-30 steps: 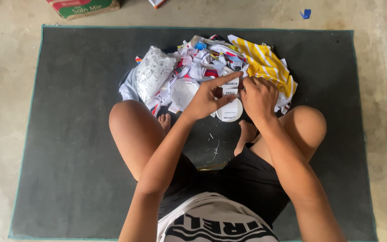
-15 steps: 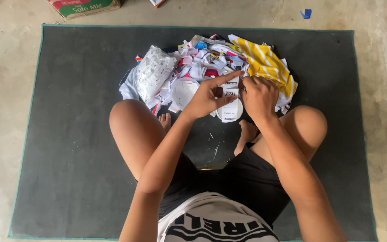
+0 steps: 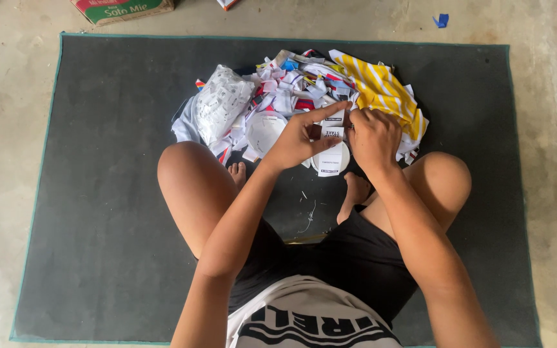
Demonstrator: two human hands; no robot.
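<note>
Pinching upright white label strip [image 3: 334, 132], left hand [image 3: 298, 138], right hand [image 3: 374, 138]

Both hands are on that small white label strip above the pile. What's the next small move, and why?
Probably pull the hands gently apart to free one label. The left hand and right hand both pinch the white label strip between them, above the pile of scraps on the mat.

A heap of scraps [image 3: 291, 96] lies on the mat [image 3: 98, 193] just beyond both hands; a bag [image 3: 222, 103] sits left of them.
</note>
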